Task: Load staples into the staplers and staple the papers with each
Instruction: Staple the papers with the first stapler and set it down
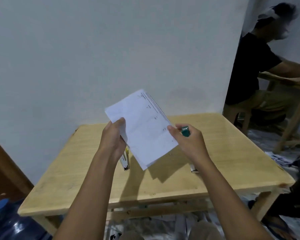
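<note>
Head view: a person holds a sheaf of papers [142,129] tilted above a wooden worktop [232,161], the hands apart at either edge. The left hand [113,135] grips the sheaf's left edge, thumb on top. The right hand [189,142] curls round a small green stapler [185,131], its thumb touching the sheaf's right edge. Just below the left hand a second stapler [126,161], silver, lies on the worktop, partly hidden by the wrist. A small box [194,168] lies beside the right forearm, mostly hidden. A blue water bottle [10,222] stands below the left arm. A second person [253,70] sits well beyond the right hand.
</note>
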Demonstrator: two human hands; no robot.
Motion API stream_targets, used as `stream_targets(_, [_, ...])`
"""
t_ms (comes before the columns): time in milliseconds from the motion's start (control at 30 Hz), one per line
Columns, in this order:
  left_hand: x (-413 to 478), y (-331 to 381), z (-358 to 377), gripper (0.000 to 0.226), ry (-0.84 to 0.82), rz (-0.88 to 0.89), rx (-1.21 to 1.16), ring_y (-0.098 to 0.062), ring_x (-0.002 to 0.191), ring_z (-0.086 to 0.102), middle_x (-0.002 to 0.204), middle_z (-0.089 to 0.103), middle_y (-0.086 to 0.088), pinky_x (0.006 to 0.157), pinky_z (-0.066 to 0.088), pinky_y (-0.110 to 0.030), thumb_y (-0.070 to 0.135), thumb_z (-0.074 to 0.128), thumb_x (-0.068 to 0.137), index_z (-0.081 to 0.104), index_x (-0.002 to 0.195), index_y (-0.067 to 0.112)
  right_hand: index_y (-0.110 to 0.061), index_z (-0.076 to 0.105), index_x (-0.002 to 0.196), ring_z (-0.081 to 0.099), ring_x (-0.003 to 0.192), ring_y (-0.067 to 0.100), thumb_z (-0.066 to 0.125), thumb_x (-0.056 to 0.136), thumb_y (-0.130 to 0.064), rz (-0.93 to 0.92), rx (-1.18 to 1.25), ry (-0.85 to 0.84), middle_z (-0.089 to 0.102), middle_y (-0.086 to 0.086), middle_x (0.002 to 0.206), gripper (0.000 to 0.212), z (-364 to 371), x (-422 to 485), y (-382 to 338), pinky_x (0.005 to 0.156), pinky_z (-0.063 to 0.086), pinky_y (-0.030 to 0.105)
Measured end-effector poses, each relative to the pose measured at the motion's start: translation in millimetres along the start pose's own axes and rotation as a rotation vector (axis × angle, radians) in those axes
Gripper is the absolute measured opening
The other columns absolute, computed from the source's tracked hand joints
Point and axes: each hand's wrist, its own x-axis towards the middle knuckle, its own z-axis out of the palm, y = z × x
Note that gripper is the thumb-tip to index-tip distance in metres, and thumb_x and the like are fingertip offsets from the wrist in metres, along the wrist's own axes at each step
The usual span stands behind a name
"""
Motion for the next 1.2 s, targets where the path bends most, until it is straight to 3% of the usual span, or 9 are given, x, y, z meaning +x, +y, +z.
stream_targets(67, [-0.5, 1.2, -0.5, 0.026, -0.017, 0.009, -0.068, -0.024, 0.11, 0.068, 0.122, 0.07, -0.004, 0.092, 0.054, -0.044, 0.01, 0.045, 0.101, 0.061, 0.121, 0.016, -0.021, 0.068, 0.092, 0.059, 0.063, 0.003, 0.074, 0.079, -0.057, 0.154, 0.143, -0.124, 0.068, -0.012, 0.083, 0.039, -4.1, -4.5, 2.3, 0.055, 0.042, 0.018])
stream_targets(133, [-1.4, -0.6, 1.7, 0.027, -0.018, 0.031, -0.127, -0.023, 0.111, 0.067, 0.123, 0.069, -0.002, 0.092, 0.055, -0.043, 0.011, 0.045, 0.102, 0.06, 0.124, 0.017, -0.016, 0.064, 0.083, 0.036, 0.045, 0.009, 0.076, 0.081, -0.05, 0.231, 0.278, -0.23, 0.062, -0.007, 0.075, 0.036, -4.3, -8.6, 5.4, 0.051, 0.031, 0.022])
stream_targets(333, [-11.1, -13.3, 7.0, 0.032, -0.119, -0.071, -0.046, -0.022, 0.11, 0.068, 0.123, 0.069, -0.004, 0.093, 0.055, -0.04, 0.02, 0.057, 0.098, 0.058, 0.13, 0.015, -0.018, 0.071, 0.095, 0.041, 0.047, 0.007, 0.073, 0.088, -0.024, 0.132, 0.333, -0.161, 0.06, -0.015, 0.061, 0.009, -0.7, -4.8, 1.1, 0.049, 0.038, 0.021])
stream_targets(500, [-25.0, -29.8, 4.1, 0.024, -0.255, -0.244, 0.218, -0.02, 0.084, 0.071, 0.111, 0.074, -0.007, 0.07, 0.058, -0.028, 0.014, 0.062, 0.094, 0.066, 0.116, 0.007, -0.019, 0.069, 0.095, 0.047, 0.048, 0.003, 0.072, 0.09, -0.025, 0.007, 0.287, -0.149, 0.059, -0.02, 0.057, 0.009, -9.0, 2.2, -6.0, 0.049, 0.038, 0.016])
stream_targets(567, [-25.0, -32.7, 4.2, 0.023, -0.242, -0.22, 0.226, -0.02, 0.08, 0.07, 0.11, 0.074, -0.009, 0.068, 0.057, -0.026, 0.013, 0.064, 0.092, 0.067, 0.114, 0.005, -0.019, 0.069, 0.097, 0.051, 0.049, -0.001, 0.071, 0.091, -0.025, -0.007, 0.277, -0.154, 0.061, -0.021, 0.06, 0.009, -10.2, 2.0, -5.7, 0.049, 0.039, 0.013])
stream_targets(700, [-23.8, -40.5, 9.9, 0.017, -0.122, -0.095, 0.208, -0.025, 0.082, 0.058, 0.099, 0.073, -0.006, 0.065, 0.055, -0.022, 0.014, 0.065, 0.092, 0.069, 0.108, 0.007, -0.017, 0.058, 0.083, 0.031, 0.043, 0.01, 0.063, 0.091, -0.031, 0.167, 0.329, -0.183, 0.049, -0.003, 0.074, 0.017, -4.7, -2.6, 5.7, 0.048, 0.026, 0.026])
stream_targets(833, [-27.1, -50.8, 16.6, 0.011, -0.055, 0.002, 0.182, -0.026, 0.081, 0.057, 0.093, 0.071, -0.007, 0.068, 0.057, -0.023, 0.015, 0.065, 0.093, 0.069, 0.103, 0.012, -0.015, 0.044, 0.076, 0.033, 0.039, 0.012, 0.045, 0.095, -0.027, 0.362, 0.606, -0.438, 0.048, 0.001, 0.068, 0.022, 4.7, -15.4, 18.1, 0.044, 0.028, 0.025])
stream_targets(1000, [-30.7, -61.7, 21.2, 0.01, 0.001, 0.081, 0.178, -0.027, 0.08, 0.06, 0.091, 0.067, -0.016, 0.07, 0.058, -0.028, 0.013, 0.066, 0.092, 0.07, 0.1, 0.011, -0.009, 0.046, 0.093, 0.044, 0.053, 0.015, 0.062, 0.091, -0.039, 0.28, 0.61, -0.499, 0.043, 0.003, 0.072, 0.034, 13.4, -30.7, 29.4, 0.054, 0.038, 0.028])
stream_targets(1200, [-32.6, -65.9, 21.9, 0.01, 0.044, 0.099, 0.187, -0.011, 0.057, 0.058, 0.072, 0.068, 0.0, 0.07, 0.058, -0.03, 0.015, 0.068, 0.09, 0.07, 0.095, 0.006, -0.009, 0.049, 0.103, 0.046, 0.059, 0.014, 0.065, 0.082, -0.047, 0.214, 0.616, -0.466, 0.042, 0.003, 0.074, 0.046, 20.5, -31.9, 30.0, 0.06, 0.039, 0.028])
